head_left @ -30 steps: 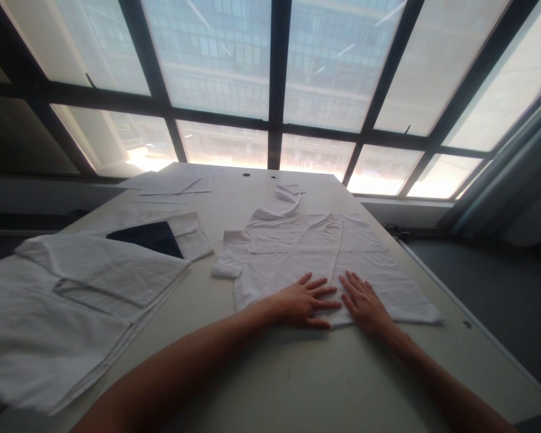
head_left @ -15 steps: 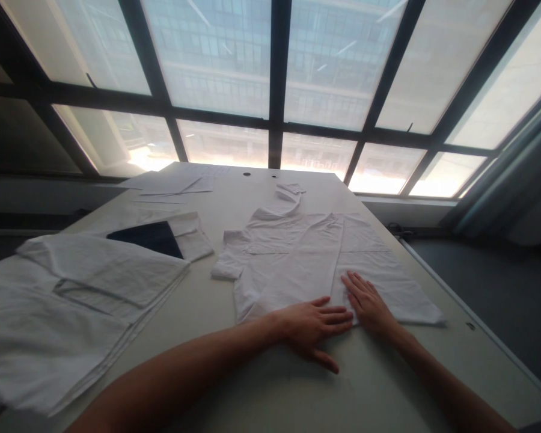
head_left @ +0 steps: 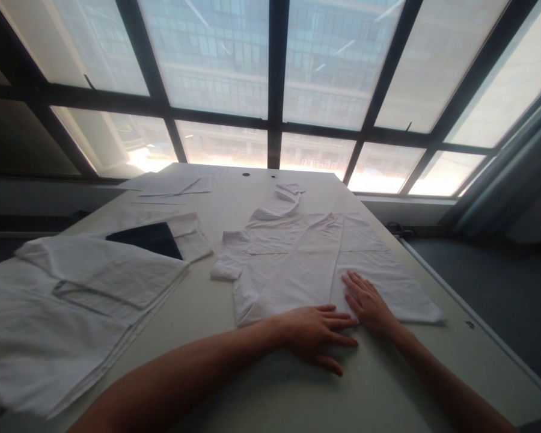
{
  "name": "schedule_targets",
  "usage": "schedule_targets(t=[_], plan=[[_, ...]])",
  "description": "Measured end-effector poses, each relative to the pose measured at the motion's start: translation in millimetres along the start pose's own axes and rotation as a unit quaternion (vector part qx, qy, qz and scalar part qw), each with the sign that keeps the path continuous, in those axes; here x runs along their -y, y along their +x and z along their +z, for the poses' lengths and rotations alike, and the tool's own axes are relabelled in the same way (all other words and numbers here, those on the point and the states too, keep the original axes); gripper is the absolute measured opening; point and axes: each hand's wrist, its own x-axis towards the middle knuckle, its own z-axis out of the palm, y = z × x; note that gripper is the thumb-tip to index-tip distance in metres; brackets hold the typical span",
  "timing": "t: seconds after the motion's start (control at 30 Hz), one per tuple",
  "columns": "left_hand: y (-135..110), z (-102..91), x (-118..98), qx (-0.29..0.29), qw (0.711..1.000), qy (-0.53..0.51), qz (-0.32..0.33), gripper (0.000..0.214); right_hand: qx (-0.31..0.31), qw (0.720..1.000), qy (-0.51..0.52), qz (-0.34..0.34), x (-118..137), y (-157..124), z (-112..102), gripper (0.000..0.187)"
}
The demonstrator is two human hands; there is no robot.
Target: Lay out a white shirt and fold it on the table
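A white shirt (head_left: 293, 264) lies spread on the white table (head_left: 270, 397), one side folded over in a long slanting panel and its collar end toward the window. My left hand (head_left: 318, 334), fingers spread, rests across the shirt's near edge, partly over the bare tabletop. Just right of it, my right hand (head_left: 367, 304) lies flat on the cloth with its fingers pointing away from me. The fingertips of the left hand come close to the right hand; whether they touch I cannot tell. Neither hand grips the fabric.
Another white garment (head_left: 81, 300) lies loosely folded on the left, with a dark blue flat piece (head_left: 148, 239) beside it. Paper sheets (head_left: 175, 183) lie at the far left. Large windows (head_left: 275, 78) stand behind the table, and a curtain (head_left: 509, 174) hangs at the right.
My left hand has shifted slightly right and toward me, and its fingers are spread wider. The right hand and the shirt look almost the same.
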Motion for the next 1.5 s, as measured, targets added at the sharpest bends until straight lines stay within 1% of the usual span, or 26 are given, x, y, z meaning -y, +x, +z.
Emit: schedule_targets(t=[0.07,0.2,0.27,0.37,0.47,0.6,0.7,0.8,0.87,0.97,1.03,1.1,1.17,1.23,1.33,1.4,1.5], plan=[[1,1.4,1,-0.006,1.0,0.007,0.004,0.061,0.0,1.0,0.005,-0.013,5,-2,-1,0.057],[1,2.3,2,-0.017,0.999,0.023,0.021,0.063,0.021,0.997,0.014,-0.074,18,-6,-4,0.055],[1,2.0,2,-0.019,0.999,0.029,0.023,0.063,0.028,0.997,0.006,-0.077,20,-7,-4,0.055],[1,1.6,2,-0.012,0.999,0.028,0.012,0.061,0.028,0.998,-0.02,-0.044,13,-6,-3,0.056],[0,1.3,1,-0.004,1.0,0.021,0.004,0.06,0.025,0.999,-0.046,0.01,-3,-3,-2,0.059],[-1,-0.1,1,0.0,1.0,0.013,0.004,0.06,-0.013,0.992,-0.07,0.101,-28,0,-2,0.062],[-1,0.4,1,0.004,1.0,0.015,0.005,0.06,-0.03,0.983,-0.083,0.159,-39,-1,-1,0.063],[0,2.0,1,-0.005,1.0,0.023,0.017,0.06,-0.032,0.981,-0.086,0.173,-41,-2,-1,0.064],[0,-0.8,2,-0.006,0.999,0.022,0.037,0.055,-0.032,0.98,-0.085,0.176,-40,-3,0,0.064],[-1,-16.9,6,-0.009,0.998,0.019,0.052,0.047,-0.024,0.98,-0.079,0.179,-39,-3,0,0.065],[-3,-32.8,11,-0.029,0.999,0.026,0.023,0.046,-0.019,0.981,-0.077,0.179,-38,-3,-1,0.065],[-8,-45.6,19,-0.048,0.998,0.04,-0.025,0.047,-0.017,0.981,-0.078,0.177,-37,-3,-3,0.064],[-14,-50.1,30,-0.051,0.995,0.059,-0.067,0.047,-0.015,0.981,-0.081,0.176,-35,-3,-4,0.064],[-20,-46.0,41,-0.036,0.993,0.069,-0.089,0.048,-0.008,0.98,-0.084,0.182,-32,-2,-6,0.063],[-26,-33.8,52,-0.012,0.993,0.053,-0.103,0.049,0.008,0.978,-0.086,0.192,-29,-2,-9,0.062],[-28,-28.3,56,-0.012,0.993,0.041,-0.11,0.051,0.013,0.977,-0.085,0.194,-28,-2,-10,0.062],[-28,-26.5,57,-0.016,0.993,0.036,-0.114,0.052,0.003,0.979,-0.073,0.19,-26,-2,-12,0.06]])
